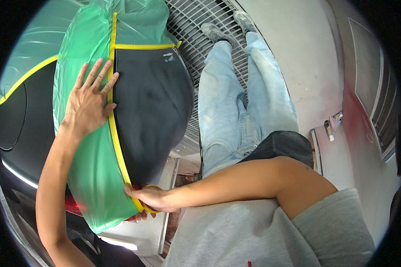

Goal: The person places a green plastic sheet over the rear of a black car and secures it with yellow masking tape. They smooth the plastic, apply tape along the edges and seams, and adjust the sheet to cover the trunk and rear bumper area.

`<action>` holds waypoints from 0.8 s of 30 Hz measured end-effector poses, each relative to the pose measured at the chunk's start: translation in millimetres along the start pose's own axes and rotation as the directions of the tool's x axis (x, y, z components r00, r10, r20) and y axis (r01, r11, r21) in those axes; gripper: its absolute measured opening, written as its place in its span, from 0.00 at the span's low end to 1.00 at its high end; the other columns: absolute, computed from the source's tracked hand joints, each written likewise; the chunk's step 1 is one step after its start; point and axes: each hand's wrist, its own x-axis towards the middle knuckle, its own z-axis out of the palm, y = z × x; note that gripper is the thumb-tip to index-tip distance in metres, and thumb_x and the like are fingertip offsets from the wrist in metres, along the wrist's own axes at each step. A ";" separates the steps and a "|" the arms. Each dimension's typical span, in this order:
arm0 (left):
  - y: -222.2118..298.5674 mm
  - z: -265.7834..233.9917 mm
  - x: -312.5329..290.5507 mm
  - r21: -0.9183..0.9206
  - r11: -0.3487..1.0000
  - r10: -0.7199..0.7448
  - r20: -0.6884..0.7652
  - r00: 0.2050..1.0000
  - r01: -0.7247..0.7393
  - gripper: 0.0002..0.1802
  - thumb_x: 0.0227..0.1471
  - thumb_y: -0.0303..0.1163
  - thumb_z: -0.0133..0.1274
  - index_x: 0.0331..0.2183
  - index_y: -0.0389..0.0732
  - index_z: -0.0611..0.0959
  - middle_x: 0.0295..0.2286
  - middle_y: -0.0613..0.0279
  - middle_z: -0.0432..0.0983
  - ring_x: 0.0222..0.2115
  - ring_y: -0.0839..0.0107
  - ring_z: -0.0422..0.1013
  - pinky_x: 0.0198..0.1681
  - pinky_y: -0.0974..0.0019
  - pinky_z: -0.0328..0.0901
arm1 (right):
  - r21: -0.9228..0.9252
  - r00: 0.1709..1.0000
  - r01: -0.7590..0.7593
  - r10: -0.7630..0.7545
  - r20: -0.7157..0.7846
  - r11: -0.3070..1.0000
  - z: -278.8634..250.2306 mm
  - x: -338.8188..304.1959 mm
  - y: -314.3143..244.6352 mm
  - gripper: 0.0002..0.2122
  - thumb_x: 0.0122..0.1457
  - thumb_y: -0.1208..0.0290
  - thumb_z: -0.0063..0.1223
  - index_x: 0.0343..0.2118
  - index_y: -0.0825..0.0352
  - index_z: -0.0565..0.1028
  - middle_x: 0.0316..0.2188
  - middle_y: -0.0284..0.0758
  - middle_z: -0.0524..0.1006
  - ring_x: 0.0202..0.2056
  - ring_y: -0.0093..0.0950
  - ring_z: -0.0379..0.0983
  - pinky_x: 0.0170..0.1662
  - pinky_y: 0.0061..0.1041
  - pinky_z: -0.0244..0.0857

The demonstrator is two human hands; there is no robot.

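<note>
A sheet of green masking film (91, 169) covers part of a black car body, edged by a long strip of yellow masking tape (119, 153). My left hand (88, 104) lies flat on the film with fingers spread, their tips reaching over the tape. Lower down, my right hand (151, 198) is closed round a roll of yellow masking tape (147, 208) at the strip's lower end; the fingers behind it are partly hidden. Right of the strip, a dull dark panel (151, 98) is exposed, bordered above by another yellow tape line (145, 46).
More green film (35, 49) covers the car at upper left. Glossy black bodywork (20, 129) and a red tail light (72, 204) show beside the sheet. My legs in jeans (223, 98) stand over a metal grating (189, 18). A pale wall (303, 53) rises on the right.
</note>
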 end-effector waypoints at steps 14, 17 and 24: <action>37.4 3.7 -50.4 -0.039 0.997 -0.059 0.014 0.998 0.060 0.38 0.57 0.50 0.57 0.66 0.51 0.71 0.71 0.58 0.50 0.73 0.60 0.41 0.76 0.49 0.31 | -0.109 0.984 -0.165 0.156 -0.092 0.980 -8.4 -0.8 34.1 0.39 0.65 0.26 0.28 0.37 0.64 0.78 0.26 0.35 0.82 0.27 0.22 0.79 0.24 0.22 0.66; 44.0 0.3 -57.9 -0.018 0.998 -0.054 0.011 0.999 0.054 0.38 0.56 0.51 0.58 0.65 0.51 0.73 0.71 0.57 0.51 0.73 0.60 0.40 0.76 0.48 0.31 | -0.094 0.993 -0.108 0.103 -0.060 0.990 -5.7 -0.9 46.1 0.39 0.65 0.26 0.27 0.40 0.64 0.76 0.25 0.37 0.81 0.22 0.21 0.75 0.19 0.23 0.61; 51.1 13.0 -64.4 0.040 0.998 -0.047 -0.009 0.999 0.047 0.36 0.57 0.55 0.55 0.63 0.52 0.75 0.70 0.56 0.52 0.73 0.59 0.40 0.76 0.48 0.31 | -0.042 0.997 0.071 -0.072 -0.023 0.997 -22.6 17.1 67.8 0.35 0.68 0.31 0.31 0.42 0.65 0.76 0.26 0.36 0.79 0.23 0.24 0.78 0.22 0.24 0.68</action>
